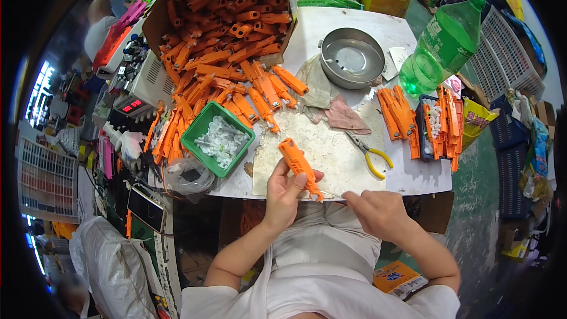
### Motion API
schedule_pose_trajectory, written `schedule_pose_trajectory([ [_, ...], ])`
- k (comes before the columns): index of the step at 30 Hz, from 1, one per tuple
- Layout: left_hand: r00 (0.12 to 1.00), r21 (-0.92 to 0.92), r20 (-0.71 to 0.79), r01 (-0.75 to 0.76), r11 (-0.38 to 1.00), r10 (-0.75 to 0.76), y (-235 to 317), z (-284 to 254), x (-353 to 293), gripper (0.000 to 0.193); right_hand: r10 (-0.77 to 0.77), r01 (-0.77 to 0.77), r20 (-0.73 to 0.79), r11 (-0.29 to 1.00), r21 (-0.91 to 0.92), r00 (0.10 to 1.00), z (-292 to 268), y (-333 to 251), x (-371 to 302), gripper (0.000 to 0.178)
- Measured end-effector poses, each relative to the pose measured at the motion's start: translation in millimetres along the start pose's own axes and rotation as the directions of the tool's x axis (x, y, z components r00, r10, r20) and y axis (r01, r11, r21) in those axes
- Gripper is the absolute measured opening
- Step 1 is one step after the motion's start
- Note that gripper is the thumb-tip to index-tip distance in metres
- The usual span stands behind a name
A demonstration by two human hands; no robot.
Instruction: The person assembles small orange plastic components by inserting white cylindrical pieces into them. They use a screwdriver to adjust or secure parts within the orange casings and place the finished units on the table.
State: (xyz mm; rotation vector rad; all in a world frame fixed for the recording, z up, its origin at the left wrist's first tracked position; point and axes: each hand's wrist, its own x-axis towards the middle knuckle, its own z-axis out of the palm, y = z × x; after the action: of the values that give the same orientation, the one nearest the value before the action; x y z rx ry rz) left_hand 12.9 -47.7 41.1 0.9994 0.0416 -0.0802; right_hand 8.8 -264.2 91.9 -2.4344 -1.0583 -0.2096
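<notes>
My left hand point(283, 196) is closed around a long orange plastic part point(299, 164), thumb on top, just above the table's front edge. The part tilts, with a small pale piece at its lower end. To its right, my right hand point(378, 212) is closed, thumb and fingertips pinched together. A thin pale line runs between those fingertips and the part's lower end; what it is I cannot make out. Beyond the right hand lie pliers with yellow handles point(378, 165), jaws toward the upper left. A green tray point(190, 144) of small translucent plastic pieces stands left of my left hand.
A big carton point(155, 19) spills many similar orange parts point(218, 71) onto the white table point(313, 20). Behind are a metal bowl point(331, 74), rags point(347, 117) and a green bottle point(444, 44). At right, more orange parts point(397, 113) flank a dark bin of white pieces point(433, 117).
</notes>
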Motion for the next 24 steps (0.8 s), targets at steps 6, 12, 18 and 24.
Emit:
schedule_pose_trajectory([
  [6, 0.994, -0.232, -0.082, -0.083, 0.969, 0.066, -28, 15, 6, 0.047, 0.392, -0.220, -0.183, 0.780, 0.586, 0.902, 48, 5, 34, 0.038],
  [12, 0.940, 0.198, -0.175, -0.259, 0.945, 0.294, -4, -14, -7, 0.073, 0.419, -0.413, 0.064, 0.838, 0.356, 0.906, 50, 12, 40, 0.036],
  [18, 0.912, 0.847, 0.119, -0.300, 0.438, 0.393, 39, -45, -17, 0.050, 0.349, -0.348, 0.039, 0.903, 0.251, 0.936, 47, 13, 35, 0.031],
  [24, 0.874, 0.900, 0.392, -0.429, 0.079, 0.286, 43, -48, -2, 0.040, 0.451, -0.405, 0.005, 0.797, 0.448, 0.892, 40, 31, 44, 0.030],
])
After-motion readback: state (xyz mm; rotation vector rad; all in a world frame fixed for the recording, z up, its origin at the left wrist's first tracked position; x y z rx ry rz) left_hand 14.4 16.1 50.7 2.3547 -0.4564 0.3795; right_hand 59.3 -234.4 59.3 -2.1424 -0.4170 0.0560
